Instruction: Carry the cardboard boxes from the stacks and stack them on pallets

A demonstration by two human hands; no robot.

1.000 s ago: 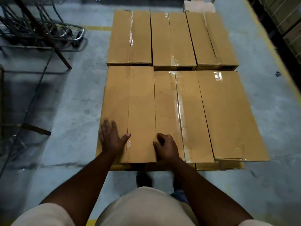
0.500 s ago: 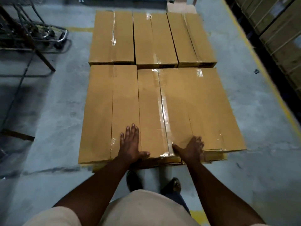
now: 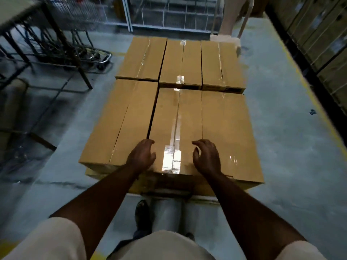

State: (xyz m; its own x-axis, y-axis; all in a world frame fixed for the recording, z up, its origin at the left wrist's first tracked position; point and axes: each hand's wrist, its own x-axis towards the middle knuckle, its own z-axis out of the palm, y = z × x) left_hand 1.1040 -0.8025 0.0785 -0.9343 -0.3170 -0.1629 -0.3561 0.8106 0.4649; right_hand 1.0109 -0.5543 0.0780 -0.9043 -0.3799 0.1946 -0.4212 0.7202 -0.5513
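Since the middle box [image 3: 176,128] sits flush between its neighbours, my left hand [image 3: 141,158] and right hand [image 3: 206,158] hover loosely curled, holding nothing.

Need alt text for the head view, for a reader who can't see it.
Both hands, left hand and right hand, hover loosely curled over the near end of a taped brown cardboard box, one of six laid in two rows on a grey concrete floor.

The long brown cardboard boxes [image 3: 129,121] look matt and smooth. Clear glossy tape strips [image 3: 171,160] shine on their seams. The grey concrete floor [image 3: 281,147] looks rough and dull.
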